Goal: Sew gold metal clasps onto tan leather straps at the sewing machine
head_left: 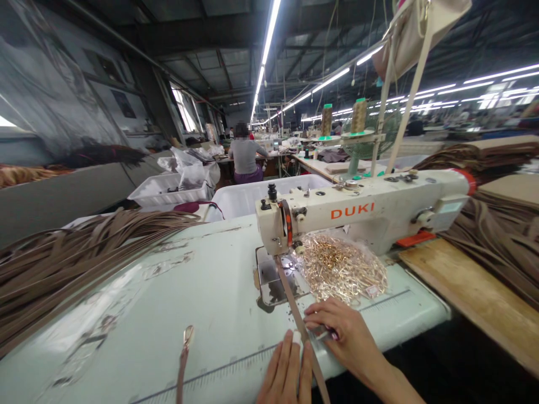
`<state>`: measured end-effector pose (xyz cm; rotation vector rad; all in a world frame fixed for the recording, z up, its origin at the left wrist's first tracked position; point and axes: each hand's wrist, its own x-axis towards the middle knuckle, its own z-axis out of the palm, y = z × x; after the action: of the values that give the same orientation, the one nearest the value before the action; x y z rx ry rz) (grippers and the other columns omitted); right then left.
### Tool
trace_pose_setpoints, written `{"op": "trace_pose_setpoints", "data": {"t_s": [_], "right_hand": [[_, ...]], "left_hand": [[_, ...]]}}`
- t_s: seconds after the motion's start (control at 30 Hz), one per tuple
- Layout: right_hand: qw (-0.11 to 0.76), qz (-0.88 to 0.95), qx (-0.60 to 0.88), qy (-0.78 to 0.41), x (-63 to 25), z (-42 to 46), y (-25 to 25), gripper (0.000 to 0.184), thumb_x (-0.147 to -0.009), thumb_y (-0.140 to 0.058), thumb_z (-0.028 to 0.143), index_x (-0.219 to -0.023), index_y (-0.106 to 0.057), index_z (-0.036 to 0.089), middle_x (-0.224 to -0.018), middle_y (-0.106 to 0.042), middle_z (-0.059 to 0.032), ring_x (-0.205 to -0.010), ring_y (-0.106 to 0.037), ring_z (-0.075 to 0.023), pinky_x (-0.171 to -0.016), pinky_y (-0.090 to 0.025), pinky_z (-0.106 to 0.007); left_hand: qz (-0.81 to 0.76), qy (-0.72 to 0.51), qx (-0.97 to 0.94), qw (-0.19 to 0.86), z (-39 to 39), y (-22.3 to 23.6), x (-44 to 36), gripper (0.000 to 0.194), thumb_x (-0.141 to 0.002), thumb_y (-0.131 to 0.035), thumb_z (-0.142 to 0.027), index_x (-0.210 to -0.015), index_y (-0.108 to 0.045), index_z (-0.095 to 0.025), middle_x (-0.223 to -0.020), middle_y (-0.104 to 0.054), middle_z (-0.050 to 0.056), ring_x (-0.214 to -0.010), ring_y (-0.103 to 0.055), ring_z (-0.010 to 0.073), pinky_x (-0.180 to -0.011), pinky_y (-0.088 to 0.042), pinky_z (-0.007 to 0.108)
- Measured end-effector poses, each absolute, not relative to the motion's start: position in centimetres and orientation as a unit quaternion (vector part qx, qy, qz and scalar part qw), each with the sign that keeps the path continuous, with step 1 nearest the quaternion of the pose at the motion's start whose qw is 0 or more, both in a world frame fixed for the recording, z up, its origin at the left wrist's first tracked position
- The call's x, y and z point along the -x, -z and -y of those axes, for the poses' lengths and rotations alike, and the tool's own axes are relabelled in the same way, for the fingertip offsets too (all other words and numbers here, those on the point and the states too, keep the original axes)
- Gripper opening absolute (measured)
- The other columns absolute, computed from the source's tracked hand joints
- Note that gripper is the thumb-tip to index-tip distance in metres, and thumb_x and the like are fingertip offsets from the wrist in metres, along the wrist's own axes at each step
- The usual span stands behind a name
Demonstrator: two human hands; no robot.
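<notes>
A narrow brown strap runs from under the needle of the sewing machine toward me, past the table's front edge. My left hand lies on the strap's left side, fingers stretched out and flat, with a white wrap on one fingertip. On the other side, my right hand has its fingers curled around a small metal tool with a dark end; its kind is mostly hidden. The right fingertips are beside the strap. Another strap with a gold snap hook lies at the left.
A clear bag of gold metal hooks lies under the machine arm. Brown straps are heaped at the left and right. White bins stand behind the table. A person sits farther back.
</notes>
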<state>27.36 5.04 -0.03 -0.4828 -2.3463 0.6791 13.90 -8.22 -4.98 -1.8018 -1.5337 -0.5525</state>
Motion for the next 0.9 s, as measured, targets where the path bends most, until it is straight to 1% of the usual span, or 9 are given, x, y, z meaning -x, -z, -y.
{"op": "trace_pose_setpoints", "data": {"t_s": [0.1,0.23,0.4,0.5,0.6,0.67,0.73,0.9], "right_hand": [[0.321,0.892,0.183,-0.259,-27.4,-5.1,0.2,0.015,-0.087,-0.054,0.018,-0.091,-0.067,0.026,-0.098,-0.066,0.0010,-0.089,-0.056,-0.0139,-0.079,-0.044,-0.027],[0.311,0.898,0.186,-0.250,-27.5,-5.1,0.3,0.015,-0.087,-0.055,0.018,-0.091,-0.067,0.025,-0.099,-0.065,0.0004,-0.091,-0.056,-0.0147,-0.079,-0.045,-0.028],[0.302,0.906,0.177,-0.239,-27.5,-5.4,0.5,0.017,-0.086,-0.055,0.015,-0.093,-0.067,0.024,-0.102,-0.065,-0.0017,-0.094,-0.057,-0.0160,-0.081,-0.047,-0.029],[0.298,0.914,0.165,-0.219,-27.5,-5.6,0.9,0.017,-0.086,-0.053,0.015,-0.094,-0.067,0.024,-0.103,-0.065,-0.0033,-0.095,-0.058,-0.0175,-0.083,-0.048,-0.032],[0.299,0.926,0.141,-0.181,-27.8,-5.9,1.4,0.018,-0.087,-0.053,0.018,-0.098,-0.066,0.024,-0.105,-0.065,-0.0046,-0.099,-0.058,-0.0192,-0.084,-0.049,-0.033],[0.300,0.934,0.121,-0.152,-28.0,-6.4,1.8,0.020,-0.087,-0.053,0.021,-0.101,-0.066,0.025,-0.107,-0.064,-0.0049,-0.100,-0.059,-0.0199,-0.083,-0.051,-0.033],[0.295,0.942,0.101,-0.128,-28.2,-7.0,2.2,0.021,-0.086,-0.054,0.024,-0.103,-0.066,0.026,-0.108,-0.064,-0.0045,-0.099,-0.060,-0.0201,-0.081,-0.053,-0.031],[0.272,0.955,0.081,-0.089,-28.5,-8.0,2.9,0.020,-0.086,-0.056,0.029,-0.102,-0.067,0.028,-0.110,-0.064,-0.0031,-0.101,-0.061,-0.0206,-0.083,-0.054,-0.030]], "left_hand": [[0.593,0.204,0.699,0.344,8.3,5.1,-13.8,0.034,-0.087,-0.039,-0.004,-0.114,-0.058,-0.014,-0.108,-0.065,0.007,-0.106,-0.058,0.0243,-0.086,-0.051,0.031],[0.596,0.176,0.705,0.341,8.6,5.2,-13.9,0.034,-0.086,-0.045,-0.006,-0.117,-0.055,-0.013,-0.112,-0.063,0.008,-0.112,-0.054,0.0253,-0.092,-0.048,0.031],[0.603,0.176,0.707,0.324,8.7,4.9,-14.0,0.033,-0.087,-0.048,-0.010,-0.119,-0.054,-0.013,-0.115,-0.061,0.008,-0.118,-0.049,0.0263,-0.096,-0.045,0.032],[0.623,0.214,0.681,0.321,8.5,4.8,-14.4,0.030,-0.088,-0.047,-0.013,-0.117,-0.055,-0.014,-0.111,-0.063,0.006,-0.115,-0.051,0.0244,-0.096,-0.044,0.032],[0.620,0.255,0.652,0.354,8.1,5.0,-14.8,0.024,-0.090,-0.045,-0.016,-0.110,-0.058,-0.016,-0.102,-0.066,0.003,-0.108,-0.056,0.0220,-0.091,-0.047,0.029],[0.615,0.275,0.635,0.377,7.8,5.5,-15.0,0.021,-0.091,-0.044,-0.017,-0.104,-0.061,-0.016,-0.099,-0.067,0.003,-0.105,-0.058,0.0217,-0.088,-0.049,0.029],[0.622,0.281,0.626,0.378,7.4,6.2,-15.0,0.020,-0.091,-0.045,-0.018,-0.103,-0.061,-0.017,-0.100,-0.067,0.004,-0.105,-0.058,0.0220,-0.087,-0.050,0.030],[0.640,0.293,0.610,0.365,7.0,7.7,-15.2,0.020,-0.089,-0.047,-0.019,-0.105,-0.060,-0.017,-0.106,-0.065,0.009,-0.104,-0.059,0.0226,-0.086,-0.052,0.030]]}}
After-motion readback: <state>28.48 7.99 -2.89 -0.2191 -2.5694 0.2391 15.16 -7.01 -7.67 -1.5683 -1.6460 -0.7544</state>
